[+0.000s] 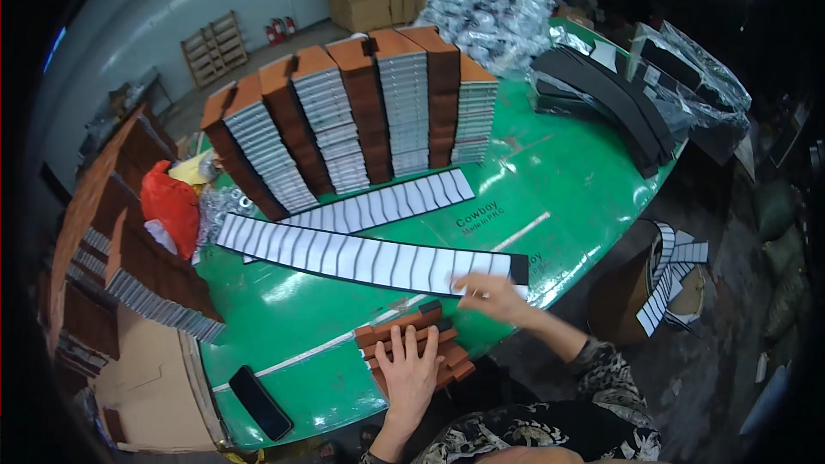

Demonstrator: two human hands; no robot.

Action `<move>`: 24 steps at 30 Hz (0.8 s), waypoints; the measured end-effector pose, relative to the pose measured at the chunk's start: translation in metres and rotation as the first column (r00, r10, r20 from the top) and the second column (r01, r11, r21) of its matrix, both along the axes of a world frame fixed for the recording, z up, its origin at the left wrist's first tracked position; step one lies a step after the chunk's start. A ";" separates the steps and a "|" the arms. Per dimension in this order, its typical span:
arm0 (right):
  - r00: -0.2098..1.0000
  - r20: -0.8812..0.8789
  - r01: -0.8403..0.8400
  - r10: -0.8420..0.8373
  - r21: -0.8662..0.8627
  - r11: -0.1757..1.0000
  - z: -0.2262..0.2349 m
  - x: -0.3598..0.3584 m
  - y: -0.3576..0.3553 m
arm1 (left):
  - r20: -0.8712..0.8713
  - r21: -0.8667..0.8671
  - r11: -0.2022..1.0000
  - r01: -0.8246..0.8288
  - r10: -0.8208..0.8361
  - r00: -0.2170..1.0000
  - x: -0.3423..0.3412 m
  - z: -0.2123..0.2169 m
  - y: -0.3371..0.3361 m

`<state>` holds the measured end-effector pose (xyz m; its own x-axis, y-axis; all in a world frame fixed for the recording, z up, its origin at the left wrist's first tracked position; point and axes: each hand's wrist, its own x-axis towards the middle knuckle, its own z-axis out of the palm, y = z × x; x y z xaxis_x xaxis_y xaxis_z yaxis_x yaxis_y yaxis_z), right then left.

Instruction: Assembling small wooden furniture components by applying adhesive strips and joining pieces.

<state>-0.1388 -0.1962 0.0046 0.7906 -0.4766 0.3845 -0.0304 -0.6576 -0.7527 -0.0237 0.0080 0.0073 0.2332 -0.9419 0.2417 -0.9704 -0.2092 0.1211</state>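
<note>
My left hand lies with its fingers spread over a small group of reddish-brown, dark-ended blocks at the table's near edge. My right hand is over the right end of a long white strip with black borders and dark cross lines. Its fingers are curled together, and what is between them, if anything, is too small to make out. A second such strip lies partly beneath the first, slanting up to the right.
Tall stacks of brown-and-grey slabs stand behind the strips, with more stacks at left. A black phone lies near left on the green table. Black curved pieces are far right; a bin holds striped strips.
</note>
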 end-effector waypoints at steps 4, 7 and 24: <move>0.956 0.172 0.214 -0.236 0.137 0.967 0.121 0.021 -0.090 | 0.019 -0.048 0.999 0.009 -0.008 1.000 -0.002 -0.002 -0.005; 0.955 0.119 0.223 -0.271 0.315 0.923 0.200 0.046 -0.152 | 0.048 -0.060 0.998 -0.002 0.004 0.999 -0.001 -0.002 -0.007; 0.927 -0.203 -0.254 0.314 0.276 0.927 0.154 0.119 -0.022 | -0.013 -0.166 0.986 -0.015 0.013 1.000 0.004 -0.020 0.005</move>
